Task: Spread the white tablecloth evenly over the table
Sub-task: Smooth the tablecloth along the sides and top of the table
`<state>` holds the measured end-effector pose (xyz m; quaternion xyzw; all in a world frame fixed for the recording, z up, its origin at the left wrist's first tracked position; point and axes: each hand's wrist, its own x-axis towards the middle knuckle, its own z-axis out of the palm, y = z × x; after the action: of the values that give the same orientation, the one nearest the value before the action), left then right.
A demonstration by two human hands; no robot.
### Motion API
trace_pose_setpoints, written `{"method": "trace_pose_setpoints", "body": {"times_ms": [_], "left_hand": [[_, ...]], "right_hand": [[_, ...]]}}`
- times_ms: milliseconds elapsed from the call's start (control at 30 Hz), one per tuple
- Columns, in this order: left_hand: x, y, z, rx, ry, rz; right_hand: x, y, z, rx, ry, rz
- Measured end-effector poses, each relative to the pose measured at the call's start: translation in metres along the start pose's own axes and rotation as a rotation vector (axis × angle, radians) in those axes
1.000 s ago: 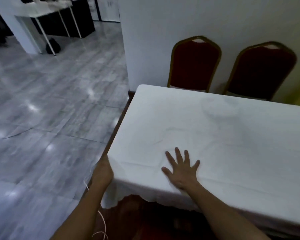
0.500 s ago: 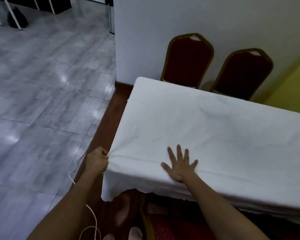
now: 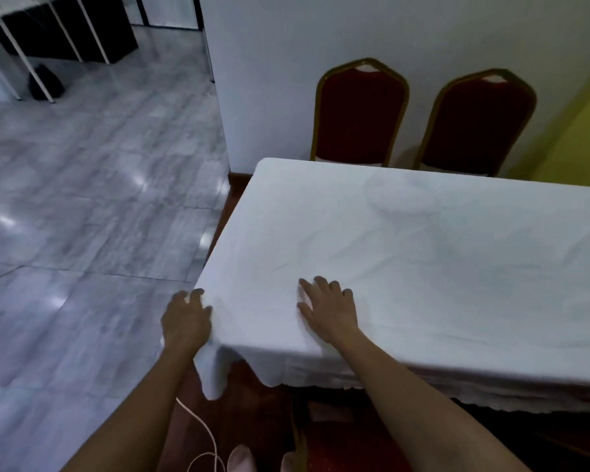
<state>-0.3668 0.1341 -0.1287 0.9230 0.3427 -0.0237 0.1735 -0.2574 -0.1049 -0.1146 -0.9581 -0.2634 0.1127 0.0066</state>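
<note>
The white tablecloth (image 3: 423, 250) covers the table top with a few shallow creases, and its scalloped hem hangs over the near edge. The near-left corner droops in a loose fold. My left hand (image 3: 186, 318) lies palm down on that corner with its fingers apart, pressing the cloth against the table's edge. A little to the right, my right hand (image 3: 329, 311) rests on the cloth near the front edge, fingers slightly bent and holding nothing.
Two red chairs with gold frames (image 3: 360, 114) (image 3: 477, 124) stand against the wall behind the table. A white cable (image 3: 201, 434) trails on the floor by my feet (image 3: 241, 458). Grey tiled floor lies to the left, with a white-legged table (image 3: 48, 35) far off.
My left hand has stopped pinching the cloth's side edge and now lies spread over the corner. My right hand's fingers have curled slightly. The camera tilted up a little.
</note>
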Motion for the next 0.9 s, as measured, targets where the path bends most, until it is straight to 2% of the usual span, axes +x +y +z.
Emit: {"method": "trace_pose_setpoints", "body": {"times_ms": [67,133,200,333,433,533,600,800,900], "left_hand": [[-0.004,0.023,0.015,0.041,-0.152,0.136],[-0.004,0.045,0.029,0.111,-0.311,0.207],[-0.003,0.059,0.036,0.151,-0.376,0.23],[0.03,0.067,0.041,0.17,-0.311,0.29],[0.094,0.083,0.042,0.145,-0.225,0.348],[0.164,0.105,0.046,0.107,-0.208,0.376],[0.213,0.122,0.048,0.082,-0.174,0.4],[0.344,0.17,0.051,-0.03,-0.249,0.477],[0.397,0.191,0.047,-0.223,-0.226,0.475]], "right_hand": [[0.001,0.016,0.005,0.031,-0.021,0.06],[0.007,0.027,0.008,0.104,-0.152,0.137],[0.014,0.035,0.01,0.18,-0.222,0.169],[0.026,0.04,0.023,0.158,-0.137,0.125],[0.057,0.044,0.027,0.151,-0.046,0.113],[0.103,0.044,0.024,0.126,0.018,0.133],[0.14,0.037,0.019,0.147,0.044,0.186],[0.247,0.009,-0.003,0.246,0.027,0.381],[0.273,0.0,-0.007,0.233,0.035,0.43]]}}
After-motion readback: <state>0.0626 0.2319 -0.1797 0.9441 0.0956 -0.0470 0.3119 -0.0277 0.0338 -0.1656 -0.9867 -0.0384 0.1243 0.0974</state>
